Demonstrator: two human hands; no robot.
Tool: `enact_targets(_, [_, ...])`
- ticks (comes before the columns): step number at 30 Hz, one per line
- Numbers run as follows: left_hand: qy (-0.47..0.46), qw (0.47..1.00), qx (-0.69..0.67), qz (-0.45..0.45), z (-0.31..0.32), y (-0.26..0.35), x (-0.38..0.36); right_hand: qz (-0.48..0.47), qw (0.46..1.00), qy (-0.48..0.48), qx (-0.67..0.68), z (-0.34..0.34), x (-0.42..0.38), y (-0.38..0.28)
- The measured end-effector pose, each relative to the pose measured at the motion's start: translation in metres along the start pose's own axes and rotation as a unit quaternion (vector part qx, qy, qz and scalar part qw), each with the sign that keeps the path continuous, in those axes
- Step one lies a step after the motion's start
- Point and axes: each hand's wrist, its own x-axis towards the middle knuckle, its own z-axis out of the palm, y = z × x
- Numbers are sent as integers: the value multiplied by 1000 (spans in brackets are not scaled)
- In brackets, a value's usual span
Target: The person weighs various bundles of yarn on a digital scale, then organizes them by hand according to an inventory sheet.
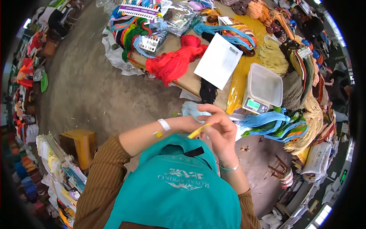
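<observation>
Both of my hands meet in front of the teal apron (183, 187). My right hand (221, 131) pinches a small yellow strip (199, 131) between thumb and finger. Behind it, my left hand (196, 121) is mostly covered by the right one, and its fingers cannot be made out. A pale blue bundle of thread (192, 110) shows just beyond the left hand. Further right lies a bundle of blue, green and orange yarn (274, 124), near the right hand's knuckles but apart from them.
On the table ahead are red yarn (173, 63), a white paper sheet (218, 61), black thread (208, 91) and a scale with a plastic tray (265, 86). A yellow wooden stool (82, 147) stands at left, a small brown stool (281, 170) at right.
</observation>
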Motion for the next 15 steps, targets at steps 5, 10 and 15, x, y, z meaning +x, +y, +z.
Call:
enact_targets(5, [94,994,6,-61,6,5,-10,-18,988,68,-141,-59,-29,29])
enact_targets(10, [142,987,8,-72,7,1,-13,6,959,51,-279,-78,-39,40])
enact_targets(15, [156,986,-9,-50,10,3,-11,4,953,39,-301,-82,-32,43])
